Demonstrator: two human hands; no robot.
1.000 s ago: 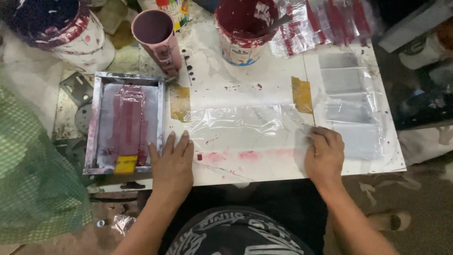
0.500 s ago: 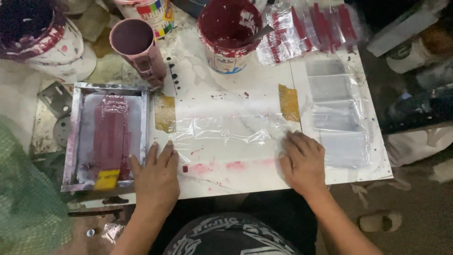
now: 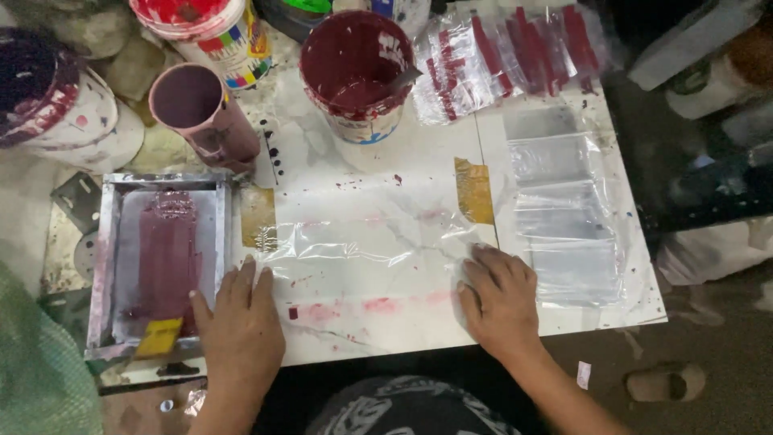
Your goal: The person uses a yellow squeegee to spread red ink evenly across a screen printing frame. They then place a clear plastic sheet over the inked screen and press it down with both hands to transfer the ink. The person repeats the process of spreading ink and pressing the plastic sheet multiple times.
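Hands first, nearest the camera: left hand [image 3: 240, 326] lies flat, palm down, fingers spread, on the white surface [image 3: 378, 322] just beside the framed screen [image 3: 161, 262]; right hand [image 3: 499, 302] lies flat too, fingers loosely together, on the right end of the clear plastic bag [image 3: 366, 246]. Neither grip is closed on anything, both are open and pressing down (no pinch visible).

Bag sits across the middle of the surface, between two brown tape tabs [image 3: 475, 189], w/ its left end near the left hand's fingertips. Pink smears show on the surface below it.

Step in hand, as I read it: smoothing and squaring the bag flat betw. the tape marks, ahead of printing. Next move would call for keeping the film unwrinkled and aligned, then bringing the screen over w/o dragging it; thin film shifts easily, so a light hold on one end seems wise.

Further left, the screen holds a dark red ink band and a yellow-handled squeegee [image 3: 159, 337] at its near edge. To the right, a stack of blank clear bags [image 3: 564, 217]. Farther back: a pink cup [image 3: 201, 113] lying tilted, an open tin of maroon ink [image 3: 354, 72], a purple-stained tub [image 3: 56, 105] at far left, and printed bags w/ red stripes [image 3: 515, 56] at the far edge.
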